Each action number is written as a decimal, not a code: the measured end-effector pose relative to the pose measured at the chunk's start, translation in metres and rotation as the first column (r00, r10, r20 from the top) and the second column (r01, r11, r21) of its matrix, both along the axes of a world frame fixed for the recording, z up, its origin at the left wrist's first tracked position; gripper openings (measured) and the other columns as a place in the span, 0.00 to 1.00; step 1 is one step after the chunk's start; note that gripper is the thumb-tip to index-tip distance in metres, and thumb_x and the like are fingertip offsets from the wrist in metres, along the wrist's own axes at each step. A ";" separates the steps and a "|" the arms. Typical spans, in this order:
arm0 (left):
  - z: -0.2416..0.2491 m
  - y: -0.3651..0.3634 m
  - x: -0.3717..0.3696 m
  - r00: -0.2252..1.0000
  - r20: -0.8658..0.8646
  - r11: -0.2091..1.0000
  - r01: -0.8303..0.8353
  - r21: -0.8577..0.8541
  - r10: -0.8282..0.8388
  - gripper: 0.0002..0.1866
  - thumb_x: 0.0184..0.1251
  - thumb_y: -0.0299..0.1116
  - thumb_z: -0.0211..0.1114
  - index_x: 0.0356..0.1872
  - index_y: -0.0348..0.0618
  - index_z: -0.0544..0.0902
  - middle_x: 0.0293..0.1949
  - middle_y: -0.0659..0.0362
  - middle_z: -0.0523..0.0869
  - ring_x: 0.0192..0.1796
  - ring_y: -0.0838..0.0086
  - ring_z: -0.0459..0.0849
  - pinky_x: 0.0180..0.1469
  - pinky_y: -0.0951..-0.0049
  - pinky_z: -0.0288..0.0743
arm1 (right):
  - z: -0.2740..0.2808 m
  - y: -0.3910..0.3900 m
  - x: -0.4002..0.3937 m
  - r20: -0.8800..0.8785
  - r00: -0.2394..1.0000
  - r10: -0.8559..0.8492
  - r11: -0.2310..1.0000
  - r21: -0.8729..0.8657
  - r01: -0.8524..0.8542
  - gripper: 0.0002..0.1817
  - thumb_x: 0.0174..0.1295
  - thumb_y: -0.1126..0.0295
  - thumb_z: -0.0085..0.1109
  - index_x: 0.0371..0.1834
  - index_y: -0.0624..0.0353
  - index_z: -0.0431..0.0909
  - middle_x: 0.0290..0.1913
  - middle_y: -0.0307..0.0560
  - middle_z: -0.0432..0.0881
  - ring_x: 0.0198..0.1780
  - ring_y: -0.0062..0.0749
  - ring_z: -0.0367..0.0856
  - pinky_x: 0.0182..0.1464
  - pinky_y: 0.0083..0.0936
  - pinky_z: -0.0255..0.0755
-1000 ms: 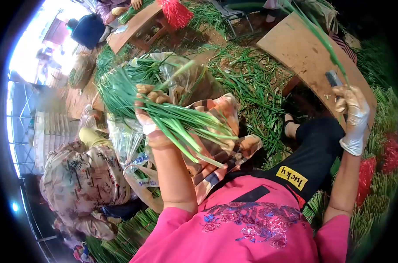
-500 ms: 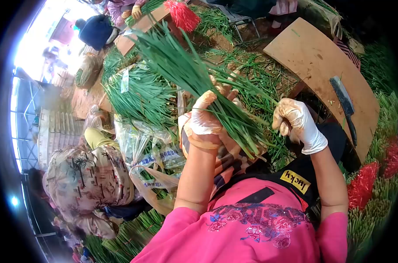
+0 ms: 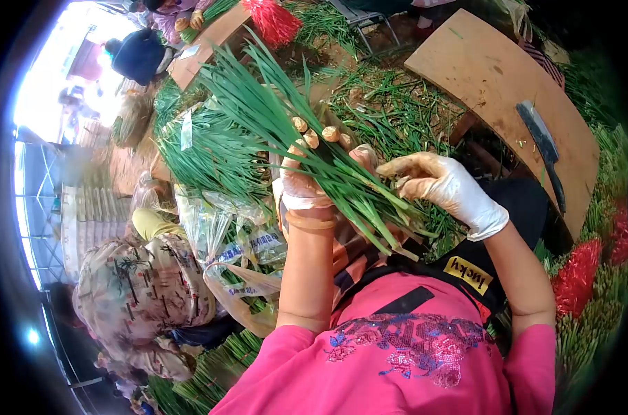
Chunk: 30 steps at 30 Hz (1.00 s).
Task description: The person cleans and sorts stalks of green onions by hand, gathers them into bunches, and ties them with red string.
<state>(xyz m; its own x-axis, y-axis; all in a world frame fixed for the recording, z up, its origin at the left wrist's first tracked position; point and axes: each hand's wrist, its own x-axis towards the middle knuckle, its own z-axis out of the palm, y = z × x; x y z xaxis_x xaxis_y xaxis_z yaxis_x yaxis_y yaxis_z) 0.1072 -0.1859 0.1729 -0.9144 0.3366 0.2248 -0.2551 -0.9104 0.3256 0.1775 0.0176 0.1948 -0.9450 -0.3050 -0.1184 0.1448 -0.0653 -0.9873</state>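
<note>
In a whitish glove, my left hand (image 3: pixel 308 166) is closed around a bunch of garlic chives (image 3: pixel 328 169). The long green leaves fan out toward the upper left, and the pale stem ends point down to the right. My right hand (image 3: pixel 435 183), gloved too, is just right of the stems with its forefinger and thumb stretched toward them and a gap between. No stalk shows in it; its other fingers are partly hidden. Beyond my left hand lies a big heap of chives (image 3: pixel 214 152) with a white strip on top.
A curved board (image 3: pixel 494 76) at the right bears a cleaver (image 3: pixel 541 142). Loose leaves (image 3: pixel 397 104) litter the ground. Red plastic strings (image 3: pixel 577 277) lie at the lower right. A person in a patterned top (image 3: pixel 144 297) bends at the left beside clear plastic bags (image 3: pixel 248 256).
My right hand has moved left toward the bunch; the thin stalk it pinched is no longer in its fingers, which have opened. My left hand still grips the chives, slightly lower and turned.
</note>
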 end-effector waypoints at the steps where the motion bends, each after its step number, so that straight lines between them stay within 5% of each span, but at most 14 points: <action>1: -0.007 -0.001 -0.001 1.000 0.017 1.000 -0.020 0.003 0.020 0.13 0.61 0.33 0.61 0.47 0.49 0.77 0.31 0.64 0.80 0.45 0.64 0.78 0.49 0.56 0.76 | 0.006 -0.001 -0.001 0.115 0.991 0.074 0.997 0.015 -0.076 0.12 0.59 0.73 0.58 0.46 0.62 0.78 0.35 0.33 0.77 0.33 0.14 0.73 0.36 0.14 0.69; 4: -0.017 -0.006 -0.001 0.993 0.086 0.997 0.079 0.021 -0.081 0.14 0.59 0.34 0.62 0.47 0.51 0.78 0.32 0.65 0.79 0.44 0.69 0.76 0.48 0.62 0.75 | 0.002 -0.009 -0.004 0.091 0.992 0.086 0.994 0.058 -0.092 0.06 0.60 0.73 0.56 0.39 0.61 0.76 0.31 0.36 0.77 0.31 0.15 0.73 0.32 0.15 0.70; 7: -0.021 -0.011 -0.001 0.990 0.058 0.991 0.128 0.038 -0.130 0.15 0.56 0.34 0.64 0.46 0.52 0.80 0.31 0.66 0.78 0.43 0.76 0.74 0.47 0.71 0.72 | 0.015 0.002 -0.015 -0.052 0.945 -0.321 0.936 -0.167 0.309 0.04 0.59 0.73 0.51 0.32 0.59 0.76 0.36 0.41 0.81 0.27 0.16 0.73 0.33 0.15 0.69; 10: -0.015 -0.018 0.001 0.990 0.102 0.984 0.084 0.158 -0.101 0.15 0.58 0.29 0.61 0.48 0.50 0.76 0.30 0.64 0.82 0.43 0.70 0.75 0.45 0.64 0.74 | 0.008 0.051 -0.033 -0.081 0.829 -0.554 0.763 -0.449 0.466 0.11 0.65 0.63 0.54 0.37 0.60 0.79 0.38 0.46 0.84 0.32 0.15 0.74 0.37 0.14 0.69; 14: -0.012 -0.038 -0.016 0.968 0.015 0.924 0.233 0.303 -0.249 0.13 0.60 0.27 0.59 0.46 0.51 0.80 0.35 0.61 0.79 0.45 0.73 0.76 0.52 0.67 0.74 | -0.041 0.071 -0.028 -0.239 0.969 -0.054 0.919 0.367 0.142 0.17 0.69 0.59 0.47 0.40 0.63 0.79 0.29 0.40 0.85 0.44 0.28 0.80 0.47 0.24 0.73; 15: -0.023 -0.047 -0.023 0.989 0.037 0.947 0.123 0.298 -0.140 0.11 0.61 0.28 0.58 0.45 0.51 0.81 0.36 0.60 0.79 0.45 0.73 0.76 0.53 0.67 0.74 | -0.061 0.065 -0.026 -0.407 0.913 -0.005 0.958 0.258 0.121 0.19 0.69 0.57 0.46 0.39 0.64 0.79 0.34 0.42 0.85 0.47 0.32 0.79 0.53 0.29 0.70; 17: -0.019 -0.046 -0.019 0.996 0.093 0.967 -0.009 0.253 -0.015 0.11 0.62 0.30 0.60 0.46 0.49 0.80 0.38 0.60 0.79 0.45 0.74 0.76 0.52 0.69 0.75 | -0.040 0.031 -0.006 -0.082 0.996 -0.024 0.991 0.133 0.034 0.20 0.68 0.54 0.47 0.46 0.59 0.79 0.50 0.45 0.81 0.52 0.30 0.76 0.58 0.27 0.66; 22: -0.017 -0.059 -0.034 0.999 0.033 0.976 -0.040 0.212 0.034 0.11 0.60 0.28 0.63 0.44 0.46 0.79 0.33 0.63 0.79 0.38 0.77 0.74 0.43 0.76 0.71 | -0.069 -0.012 0.046 0.392 0.896 0.210 0.852 -0.522 0.028 0.18 0.63 0.56 0.58 0.45 0.59 0.75 0.28 0.39 0.78 0.24 0.17 0.73 0.27 0.12 0.67; 25: -0.008 -0.080 -0.037 0.990 0.121 0.964 -0.102 0.246 0.074 0.08 0.57 0.27 0.64 0.39 0.45 0.81 0.30 0.63 0.77 0.35 0.79 0.72 0.41 0.79 0.69 | -0.031 -0.003 0.060 0.313 0.903 -0.293 0.851 -0.346 0.396 0.17 0.64 0.54 0.56 0.29 0.57 0.72 0.21 0.38 0.76 0.16 0.15 0.65 0.17 0.13 0.58; 26: -0.014 -0.095 -0.044 0.989 0.111 0.957 -0.121 0.265 0.094 0.08 0.58 0.26 0.64 0.38 0.45 0.81 0.30 0.62 0.77 0.35 0.79 0.72 0.42 0.78 0.69 | -0.048 0.025 0.059 0.315 0.905 -0.286 0.739 -0.528 0.417 0.17 0.65 0.57 0.55 0.23 0.56 0.69 0.26 0.44 0.80 0.19 0.15 0.67 0.21 0.11 0.61; 27: -0.022 -0.110 -0.050 0.989 0.075 0.964 -0.138 0.227 0.124 0.10 0.57 0.27 0.64 0.41 0.45 0.80 0.32 0.61 0.77 0.36 0.78 0.73 0.42 0.78 0.70 | -0.037 0.052 0.064 0.112 0.968 -0.225 0.925 -0.288 0.248 0.16 0.65 0.59 0.55 0.23 0.57 0.72 0.28 0.48 0.82 0.21 0.16 0.71 0.25 0.12 0.65; 28: -0.019 -0.111 -0.051 0.977 0.058 0.959 -0.212 0.188 0.205 0.12 0.56 0.27 0.64 0.43 0.46 0.80 0.33 0.61 0.78 0.38 0.76 0.74 0.43 0.75 0.71 | -0.026 0.055 0.056 0.237 0.961 -0.141 0.990 0.028 0.138 0.11 0.59 0.64 0.60 0.38 0.59 0.78 0.38 0.49 0.83 0.30 0.27 0.79 0.33 0.20 0.74; 29: -0.016 -0.110 -0.049 0.965 0.049 0.954 -0.260 0.149 0.256 0.09 0.56 0.27 0.64 0.39 0.43 0.79 0.33 0.59 0.79 0.38 0.74 0.75 0.43 0.75 0.72 | -0.025 0.052 0.054 -0.196 0.974 -0.115 0.827 0.524 0.203 0.17 0.55 0.67 0.62 0.47 0.58 0.76 0.43 0.48 0.82 0.38 0.32 0.80 0.42 0.23 0.75; 30: -0.014 -0.108 -0.047 0.953 0.039 0.947 -0.302 0.111 0.300 0.06 0.55 0.27 0.63 0.35 0.41 0.79 0.33 0.58 0.79 0.38 0.73 0.76 0.43 0.74 0.72 | -0.022 0.047 0.052 -0.525 0.840 0.136 0.435 0.793 0.426 0.26 0.51 0.70 0.64 0.56 0.57 0.73 0.49 0.47 0.80 0.47 0.36 0.80 0.50 0.26 0.75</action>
<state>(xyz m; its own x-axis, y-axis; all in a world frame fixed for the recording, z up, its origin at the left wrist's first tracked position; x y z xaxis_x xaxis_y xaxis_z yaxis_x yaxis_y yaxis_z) 0.0599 -0.2934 0.1589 -0.9743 0.0184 0.2244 0.0305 -0.9766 0.2127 0.2298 0.0642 0.1728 -0.9635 -0.1553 0.2181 -0.2379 0.8703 -0.4311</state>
